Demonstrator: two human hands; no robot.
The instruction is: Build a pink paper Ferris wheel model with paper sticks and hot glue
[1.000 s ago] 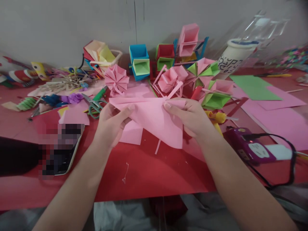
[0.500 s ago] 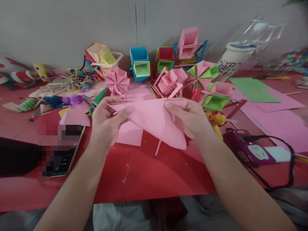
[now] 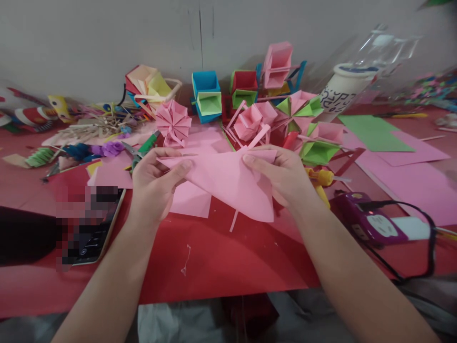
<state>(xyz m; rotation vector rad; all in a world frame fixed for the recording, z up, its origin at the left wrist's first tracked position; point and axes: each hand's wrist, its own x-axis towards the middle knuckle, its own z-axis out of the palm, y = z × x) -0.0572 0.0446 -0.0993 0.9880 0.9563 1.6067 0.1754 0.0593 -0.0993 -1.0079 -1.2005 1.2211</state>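
Observation:
A folded pink paper [image 3: 228, 178] is held up between both hands above the red table [image 3: 228, 262]. My left hand [image 3: 157, 183] pinches its left end, thumb on the near face and fingers behind. At the right end my right hand [image 3: 278, 174] grips it the same way, some fingertips hidden behind the sheet. The lower edge slants down to a rounded corner at the right. Beneath it lie a flat pink sheet [image 3: 191, 200] and a thin pink strip [image 3: 233, 221].
Folded paper pieces [image 3: 209, 95] line the wall. Scissors [image 3: 133, 155] and a phone [image 3: 103, 228] are at left. On the right are a yellow glue gun [image 3: 323, 177], a purple power strip [image 3: 369, 219], coloured sheets [image 3: 378, 133] and a white patterned cup [image 3: 342, 90].
The left hand and the paper's left end have moved slightly left and down. Both hands keep their hold on the paper.

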